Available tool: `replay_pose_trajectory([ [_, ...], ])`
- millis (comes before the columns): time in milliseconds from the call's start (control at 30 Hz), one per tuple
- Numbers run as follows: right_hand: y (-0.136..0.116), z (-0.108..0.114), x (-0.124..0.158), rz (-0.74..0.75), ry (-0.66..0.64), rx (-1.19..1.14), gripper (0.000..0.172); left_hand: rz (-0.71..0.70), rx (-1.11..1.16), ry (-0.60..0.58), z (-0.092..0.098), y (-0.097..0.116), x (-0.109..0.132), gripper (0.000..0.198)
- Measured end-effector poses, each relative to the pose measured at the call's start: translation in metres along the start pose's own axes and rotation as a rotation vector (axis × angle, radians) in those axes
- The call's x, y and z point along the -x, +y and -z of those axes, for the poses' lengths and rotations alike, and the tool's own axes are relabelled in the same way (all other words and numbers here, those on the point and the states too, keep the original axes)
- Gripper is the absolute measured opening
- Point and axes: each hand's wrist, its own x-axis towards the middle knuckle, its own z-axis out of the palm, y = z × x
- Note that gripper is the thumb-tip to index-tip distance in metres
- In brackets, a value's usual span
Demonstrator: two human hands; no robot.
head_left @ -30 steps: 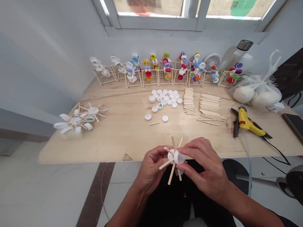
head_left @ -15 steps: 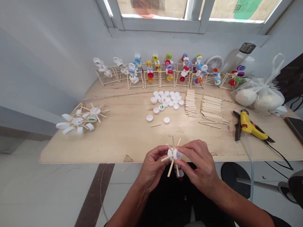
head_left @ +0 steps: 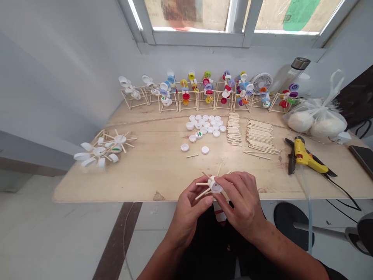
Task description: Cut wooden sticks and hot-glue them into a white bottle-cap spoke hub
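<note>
A white bottle-cap hub with wooden sticks fanning out (head_left: 216, 186) is between my two hands at the table's front edge. My left hand (head_left: 190, 212) grips it from the left, fingers and thumb around the sticks. From the right, my right hand (head_left: 240, 198) pinches the cap, its index finger on the rim. The cap's hollow side faces up toward me. Beyond my hands lie a loose white cap (head_left: 205, 150), another white cap (head_left: 184, 147) and a short stick (head_left: 192, 156) on the wooden table (head_left: 157, 171).
White caps (head_left: 208, 124) and stick piles (head_left: 260, 136) lie mid-table. Stick frames with coloured cap wheels (head_left: 185, 95) line the wall. Cap-and-stick wheels (head_left: 99, 151) are at left. On the right are a yellow glue gun (head_left: 305, 157), plastic bag (head_left: 317, 116) and bottle (head_left: 295, 70).
The hub has turned, so its cap opening now faces up and its sticks point more to the left. My left thumb has moved up beside the cap. The camera view has shifted slightly.
</note>
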Motion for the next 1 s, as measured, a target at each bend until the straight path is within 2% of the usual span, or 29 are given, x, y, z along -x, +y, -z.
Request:
replay_pose_trajectory([
  [100, -0.005, -0.001, 0.001, 0.008, -0.009, -0.007, 0.029, -0.03, -0.031, 0.089, -0.007, -0.002, -0.002, 0.029],
  [233, -0.004, 0.005, 0.004, -0.037, 0.02, -0.103, 0.034, -0.034, 0.001, 0.147, -0.01, -0.003, -0.004, 0.028],
  [300, 0.002, 0.01, 0.008, -0.121, 0.057, -0.174, 0.04, -0.035, 0.043, 0.179, -0.009, -0.002, -0.003, 0.029],
  [400, 0.013, 0.013, 0.014, -0.361, 0.031, -0.392, 0.051, -0.022, 0.116, 0.197, -0.007, -0.002, 0.0, 0.029],
  [467, 0.018, 0.009, 0.018, -0.503, -0.044, -0.669, 0.056, -0.009, 0.163, 0.179, -0.007, -0.001, 0.002, 0.03],
  [567, 0.015, -0.001, 0.021, -0.619, -0.161, -1.122, 0.063, 0.004, 0.237, 0.137, -0.009, 0.001, 0.003, 0.034],
  [700, -0.007, -0.016, 0.025, -0.734, -0.292, -1.466, 0.061, -0.009, 0.299, 0.122, -0.008, 0.005, 0.006, 0.036],
  [800, -0.025, -0.027, 0.028, -0.766, -0.454, -1.49, 0.054, 0.005, 0.308, 0.129, -0.005, 0.01, 0.007, 0.038],
  [933, -0.034, -0.04, 0.026, -0.771, -0.773, -1.289, 0.041, -0.037, 0.328, 0.206, 0.002, 0.018, 0.007, 0.04],
  [1000, -0.03, -0.037, 0.022, -0.755, -0.825, -1.213, 0.045, -0.059, 0.333, 0.23, 0.01, 0.023, 0.006, 0.038],
])
